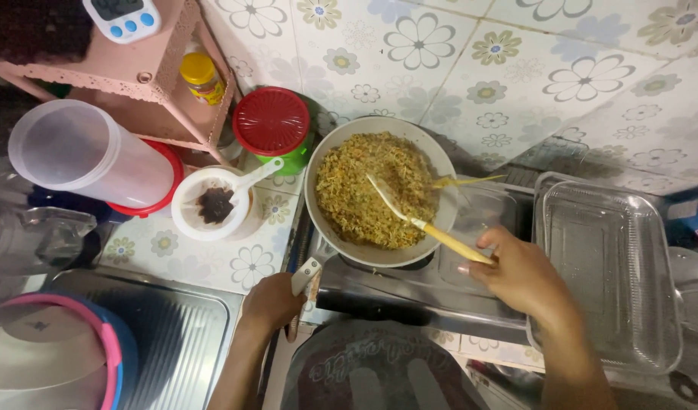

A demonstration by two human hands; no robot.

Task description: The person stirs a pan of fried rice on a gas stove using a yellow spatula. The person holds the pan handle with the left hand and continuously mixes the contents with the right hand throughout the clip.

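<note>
Your pan (379, 193) sits level on the stove burner, pale and round, heaped with yellowish fried noodles (372, 188) (flecked green and orange). Its handle points toward you. The wooden-handled spatula (417, 220) lies slanted, blade resting in the noodles.

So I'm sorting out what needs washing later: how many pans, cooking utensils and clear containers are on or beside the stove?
Grey round metal pan of fried noodles: 1
Yellow-handled utensils: 2; right hand holds one, left hand grips the pan handle
Clear rectangular plastic containers: 1
Total: 4
</note>
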